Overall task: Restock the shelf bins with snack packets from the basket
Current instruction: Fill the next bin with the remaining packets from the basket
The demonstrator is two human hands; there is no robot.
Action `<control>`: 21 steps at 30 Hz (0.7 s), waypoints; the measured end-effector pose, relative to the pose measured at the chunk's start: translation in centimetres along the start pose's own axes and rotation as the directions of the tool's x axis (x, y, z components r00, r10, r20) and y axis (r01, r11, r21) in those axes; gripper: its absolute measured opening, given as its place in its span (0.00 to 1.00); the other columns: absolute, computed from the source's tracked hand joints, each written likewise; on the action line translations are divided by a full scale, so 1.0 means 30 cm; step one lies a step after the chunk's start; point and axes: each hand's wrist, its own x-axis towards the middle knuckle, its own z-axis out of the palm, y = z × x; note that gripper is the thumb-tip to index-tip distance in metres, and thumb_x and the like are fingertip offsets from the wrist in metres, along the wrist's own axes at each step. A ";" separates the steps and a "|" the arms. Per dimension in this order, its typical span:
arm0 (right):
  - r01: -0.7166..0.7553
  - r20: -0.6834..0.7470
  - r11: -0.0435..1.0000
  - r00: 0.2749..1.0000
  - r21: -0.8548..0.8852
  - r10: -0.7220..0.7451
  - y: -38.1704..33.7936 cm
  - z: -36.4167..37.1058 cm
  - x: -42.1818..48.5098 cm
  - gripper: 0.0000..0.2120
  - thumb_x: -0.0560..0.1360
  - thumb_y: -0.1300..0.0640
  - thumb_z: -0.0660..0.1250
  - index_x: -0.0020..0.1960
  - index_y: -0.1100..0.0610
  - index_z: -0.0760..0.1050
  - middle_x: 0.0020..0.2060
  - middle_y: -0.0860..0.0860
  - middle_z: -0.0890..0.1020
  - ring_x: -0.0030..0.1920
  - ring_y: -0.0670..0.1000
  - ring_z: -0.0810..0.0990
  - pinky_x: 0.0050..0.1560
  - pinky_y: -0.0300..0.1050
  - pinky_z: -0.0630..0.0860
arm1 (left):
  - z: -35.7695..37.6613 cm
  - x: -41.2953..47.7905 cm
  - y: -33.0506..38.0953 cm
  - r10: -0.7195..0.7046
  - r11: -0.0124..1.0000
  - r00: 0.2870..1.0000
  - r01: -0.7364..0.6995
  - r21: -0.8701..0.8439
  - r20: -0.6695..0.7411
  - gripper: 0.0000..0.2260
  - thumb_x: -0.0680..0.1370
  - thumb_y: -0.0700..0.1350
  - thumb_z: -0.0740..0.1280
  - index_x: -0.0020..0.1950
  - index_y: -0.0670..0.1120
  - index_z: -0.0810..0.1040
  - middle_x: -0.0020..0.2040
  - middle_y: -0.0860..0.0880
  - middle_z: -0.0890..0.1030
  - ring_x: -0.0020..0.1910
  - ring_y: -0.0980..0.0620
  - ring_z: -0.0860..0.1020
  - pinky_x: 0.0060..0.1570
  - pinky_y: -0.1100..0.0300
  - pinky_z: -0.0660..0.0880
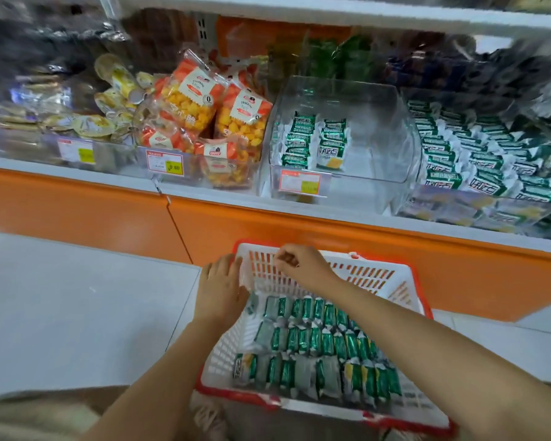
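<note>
In the head view, a white basket (366, 276) with a red rim is seen on the floor, just below the shelf (223, 198). It is filled with green snack packets (318, 345), which are laid in three rows. The left hand (221, 281) is laid against the far left corner of the basket, with its fingers almost straight and close together; nothing is held by it. The right hand (303, 262) is held over the far wall of the basket, with its fingers curled narrow toward the thumb; whether something is pinched there cannot be told. On the shelf, a clear bin (379, 122) is seen with only a few green packets (312, 141) in its front left part. Orange bags (204, 113) are piled to its left.
</note>
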 end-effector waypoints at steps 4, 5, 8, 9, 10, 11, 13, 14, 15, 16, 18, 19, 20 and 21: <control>-0.140 0.150 0.987 0.977 -0.074 0.150 0.141 0.141 -0.054 0.06 0.79 0.58 0.66 0.50 0.61 0.79 0.45 0.51 0.82 0.45 0.49 0.79 0.48 0.42 0.75 | 0.101 -0.047 -0.043 -0.077 0.996 0.988 0.081 -0.025 0.131 0.31 0.81 0.48 0.60 0.80 0.41 0.50 0.80 0.43 0.52 0.79 0.45 0.51 0.78 0.50 0.47; -0.169 0.182 0.980 0.966 -0.102 0.186 0.173 0.172 -0.068 0.06 0.79 0.59 0.66 0.50 0.61 0.79 0.46 0.53 0.83 0.47 0.51 0.80 0.50 0.45 0.76 | 0.123 -0.056 -0.050 -0.087 0.996 0.982 0.091 -0.021 0.166 0.32 0.82 0.48 0.58 0.80 0.41 0.45 0.81 0.44 0.46 0.80 0.45 0.47 0.78 0.51 0.44; -0.230 0.296 0.949 0.911 -0.217 0.289 0.273 0.261 -0.104 0.07 0.79 0.56 0.66 0.54 0.58 0.79 0.51 0.53 0.83 0.51 0.52 0.80 0.54 0.45 0.76 | 0.180 -0.074 -0.072 -0.085 0.994 0.979 0.096 -0.049 0.186 0.33 0.83 0.46 0.56 0.79 0.42 0.38 0.80 0.45 0.36 0.80 0.46 0.42 0.78 0.54 0.42; -0.238 0.343 0.933 0.882 -0.271 0.325 0.304 0.288 -0.115 0.07 0.80 0.55 0.65 0.54 0.57 0.78 0.53 0.53 0.82 0.52 0.52 0.80 0.52 0.45 0.76 | 0.193 -0.077 -0.077 -0.081 0.992 0.984 0.095 -0.081 0.161 0.33 0.82 0.45 0.57 0.79 0.42 0.38 0.80 0.46 0.37 0.80 0.46 0.42 0.78 0.54 0.43; -0.241 0.389 0.912 0.846 -0.331 0.364 0.334 0.318 -0.122 0.06 0.80 0.55 0.65 0.53 0.56 0.77 0.53 0.53 0.82 0.52 0.53 0.80 0.48 0.45 0.74 | 0.202 -0.077 -0.081 -0.082 0.988 0.987 0.099 -0.117 0.142 0.33 0.82 0.45 0.57 0.79 0.42 0.40 0.80 0.47 0.37 0.80 0.46 0.43 0.78 0.55 0.44; -0.252 0.432 0.885 0.799 -0.392 0.419 0.357 0.344 -0.128 0.05 0.80 0.54 0.65 0.51 0.55 0.76 0.54 0.54 0.81 0.52 0.54 0.79 0.45 0.44 0.71 | 0.209 -0.076 -0.083 -0.085 0.984 0.988 0.104 -0.148 0.130 0.33 0.82 0.44 0.58 0.80 0.42 0.41 0.80 0.47 0.38 0.80 0.47 0.44 0.78 0.55 0.45; -0.283 0.489 0.826 0.695 -0.488 0.527 0.393 0.389 -0.136 0.06 0.80 0.53 0.64 0.54 0.55 0.75 0.56 0.55 0.79 0.53 0.56 0.79 0.43 0.44 0.70 | 0.214 -0.073 -0.083 -0.091 0.976 0.989 0.112 -0.189 0.119 0.33 0.82 0.44 0.58 0.80 0.43 0.42 0.81 0.47 0.41 0.80 0.47 0.45 0.78 0.55 0.49; -0.296 0.502 0.800 0.653 -0.521 0.568 0.409 0.408 -0.137 0.10 0.80 0.53 0.64 0.58 0.56 0.75 0.56 0.56 0.80 0.53 0.56 0.79 0.45 0.46 0.74 | 0.215 -0.073 -0.082 -0.093 0.973 0.989 0.115 -0.202 0.113 0.33 0.81 0.44 0.59 0.80 0.43 0.43 0.81 0.48 0.42 0.80 0.47 0.47 0.78 0.54 0.52; -0.300 0.506 0.782 0.625 -0.546 0.594 0.417 0.421 -0.138 0.13 0.80 0.52 0.64 0.61 0.57 0.75 0.56 0.56 0.80 0.52 0.55 0.80 0.48 0.48 0.77 | 0.218 -0.074 -0.082 -0.096 0.970 0.990 0.117 -0.213 0.108 0.33 0.81 0.44 0.59 0.80 0.43 0.44 0.81 0.48 0.43 0.80 0.47 0.48 0.77 0.52 0.55; -0.294 0.505 0.773 0.618 -0.562 0.602 0.424 0.431 -0.139 0.14 0.80 0.51 0.64 0.62 0.58 0.75 0.56 0.56 0.79 0.52 0.55 0.80 0.50 0.49 0.78 | 0.219 -0.075 -0.083 -0.097 0.968 0.990 0.119 -0.220 0.106 0.33 0.81 0.44 0.59 0.81 0.43 0.45 0.81 0.48 0.44 0.80 0.46 0.49 0.76 0.52 0.58; -0.261 0.493 0.763 0.632 -0.592 0.598 0.428 0.444 -0.144 0.15 0.79 0.49 0.65 0.60 0.57 0.76 0.54 0.55 0.80 0.51 0.54 0.80 0.50 0.49 0.78 | 0.225 -0.078 -0.088 -0.099 0.967 0.990 0.121 -0.226 0.105 0.32 0.81 0.44 0.59 0.81 0.43 0.46 0.81 0.48 0.45 0.80 0.46 0.50 0.75 0.51 0.61; -0.239 0.488 0.759 0.641 -0.606 0.592 0.425 0.444 -0.146 0.15 0.79 0.48 0.66 0.59 0.57 0.76 0.53 0.55 0.80 0.50 0.54 0.79 0.49 0.48 0.77 | 0.227 -0.078 -0.089 -0.099 0.965 0.990 0.121 -0.230 0.105 0.32 0.81 0.44 0.59 0.81 0.43 0.46 0.81 0.48 0.45 0.79 0.46 0.51 0.74 0.51 0.62; -0.219 0.485 0.755 0.650 -0.618 0.585 0.422 0.443 -0.146 0.14 0.78 0.47 0.66 0.57 0.56 0.75 0.51 0.54 0.79 0.48 0.54 0.78 0.47 0.48 0.76 | 0.227 -0.079 -0.089 -0.099 0.965 0.989 0.122 -0.234 0.106 0.32 0.81 0.44 0.59 0.81 0.43 0.46 0.81 0.48 0.45 0.79 0.46 0.51 0.74 0.50 0.63; -0.204 0.488 0.753 0.650 -0.626 0.582 0.418 0.439 -0.146 0.13 0.78 0.46 0.66 0.54 0.55 0.74 0.49 0.53 0.78 0.46 0.54 0.77 0.46 0.47 0.74 | 0.226 -0.080 -0.088 -0.099 0.965 0.989 0.122 -0.234 0.107 0.32 0.81 0.44 0.59 0.81 0.43 0.46 0.81 0.48 0.44 0.79 0.46 0.51 0.74 0.51 0.63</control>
